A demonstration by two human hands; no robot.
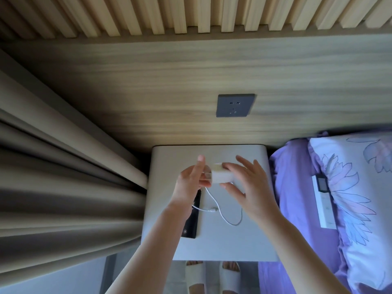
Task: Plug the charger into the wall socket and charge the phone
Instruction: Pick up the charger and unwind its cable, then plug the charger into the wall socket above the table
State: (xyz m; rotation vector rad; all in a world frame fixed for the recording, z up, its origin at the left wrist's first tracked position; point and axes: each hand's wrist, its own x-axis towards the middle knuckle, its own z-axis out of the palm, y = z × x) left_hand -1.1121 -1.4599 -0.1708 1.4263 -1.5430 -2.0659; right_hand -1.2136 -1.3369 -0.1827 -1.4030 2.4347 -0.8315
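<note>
A white charger block (220, 174) is held above the white bedside table (250, 240). My right hand (248, 185) grips the block between thumb and fingers. My left hand (194, 179) pinches the cable end at the block's left side. The white cable (222, 213) droops from there to the tabletop and loops, its free plug lying near the black phone (193, 219). The phone lies flat along the table's left side, partly under my left wrist. A dark grey wall socket (235, 105) sits on the wooden panel above the table, with nothing in it.
Heavy beige curtains (63, 177) hang at the left, close to the table. A bed with purple sheets and a flowered pillow (356, 198) lies at the right; a white remote (322, 200) rests on it. My feet in white slippers (212, 276) stand below the table.
</note>
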